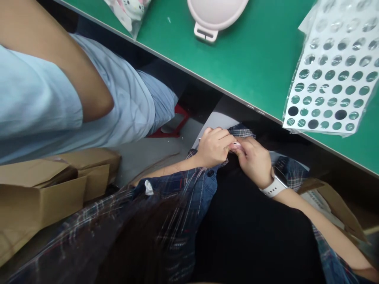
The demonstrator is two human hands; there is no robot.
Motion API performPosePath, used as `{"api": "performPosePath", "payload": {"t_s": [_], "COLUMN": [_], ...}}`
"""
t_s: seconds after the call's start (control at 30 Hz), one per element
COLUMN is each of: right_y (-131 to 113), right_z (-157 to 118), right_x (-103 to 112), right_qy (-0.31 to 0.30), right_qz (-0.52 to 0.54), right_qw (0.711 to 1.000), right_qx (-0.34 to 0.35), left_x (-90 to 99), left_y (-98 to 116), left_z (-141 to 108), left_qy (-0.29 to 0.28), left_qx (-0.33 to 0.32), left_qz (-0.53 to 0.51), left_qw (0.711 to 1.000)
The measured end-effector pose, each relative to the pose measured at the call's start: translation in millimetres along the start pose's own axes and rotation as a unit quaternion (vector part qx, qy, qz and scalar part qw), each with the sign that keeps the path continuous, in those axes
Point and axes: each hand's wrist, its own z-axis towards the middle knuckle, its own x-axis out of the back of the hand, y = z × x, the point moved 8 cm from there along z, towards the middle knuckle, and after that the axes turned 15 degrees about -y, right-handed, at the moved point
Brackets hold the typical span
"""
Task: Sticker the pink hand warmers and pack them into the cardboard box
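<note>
My left hand (213, 146) and my right hand (255, 158) meet in front of my body, below the edge of the green table (254, 67). Both have their fingers closed around a small pale pink piece (237, 145) with a dark slot in its end. Most of that piece is hidden by the fingers, so its full shape cannot be made out. A watch with a white strap (275, 188) is on my right wrist.
On the table lie a pale pink round case (217, 14), a bagged white toy (132, 11) and a plastic-wrapped sheet with rows of round holes (333, 81). A person in light blue (118, 94) stands close at left. Cardboard boxes (59, 197) and a red frame (177, 126) are below.
</note>
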Motion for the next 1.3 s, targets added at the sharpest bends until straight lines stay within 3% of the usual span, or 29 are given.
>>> {"api": "performPosePath", "payload": {"t_s": [0.07, 0.27, 0.43, 0.57, 0.63, 0.73, 0.8, 0.9, 1.0, 1.07, 1.2, 1.3], "right_y": [2, 3, 6, 13, 24, 48, 59, 54, 45, 45, 44, 45], "right_z": [2, 15, 10, -2, -8, -16, -23, -32, -43, -49, -62, -71], "right_x": [0, 2, 9, 21, 27, 32, 33, 35, 41, 49, 62, 67], "right_qy": [-0.019, -0.113, -0.117, -0.131, -0.146, -0.155, -0.158, -0.188, -0.196, -0.165, -0.1, -0.067], "right_qz": [-0.006, -0.042, -0.008, 0.124, 0.222, 0.38, 0.432, 0.487, 0.575, 0.605, 0.613, 0.596], "right_qw": [1.0, 0.993, 0.993, 0.981, 0.961, 0.911, 0.888, 0.852, 0.793, 0.777, 0.78, 0.796], "right_qx": [0.002, 0.01, 0.025, 0.077, 0.08, 0.033, 0.004, 0.023, 0.049, 0.05, 0.071, 0.081], "left_x": [-2.3, -6.3, 11.7, 13.8, 18.2, 35.7, 51.9, 78.8, 89.2, 90.9, 100.0, 100.0], "left_y": [-1, -5, -5, -10, -6, 12, 31, 63, 82, 83, 63, 36], "left_z": [2, 14, 15, 7, 5, 4, 3, -4, -10, -4, 13, 9], "left_qy": [-0.035, -0.223, -0.27, -0.298, -0.266, -0.163, -0.084, 0.059, 0.159, 0.19, 0.233, 0.2], "left_qx": [0.012, 0.063, 0.032, -0.02, -0.073, -0.172, -0.24, -0.36, -0.436, -0.414, -0.275, -0.181], "left_qz": [-0.003, -0.011, -0.069, -0.078, -0.063, 0.009, 0.05, 0.08, 0.104, 0.097, 0.033, 0.004], "left_qw": [0.999, 0.973, 0.96, 0.951, 0.959, 0.972, 0.966, 0.928, 0.88, 0.885, 0.932, 0.963]}}
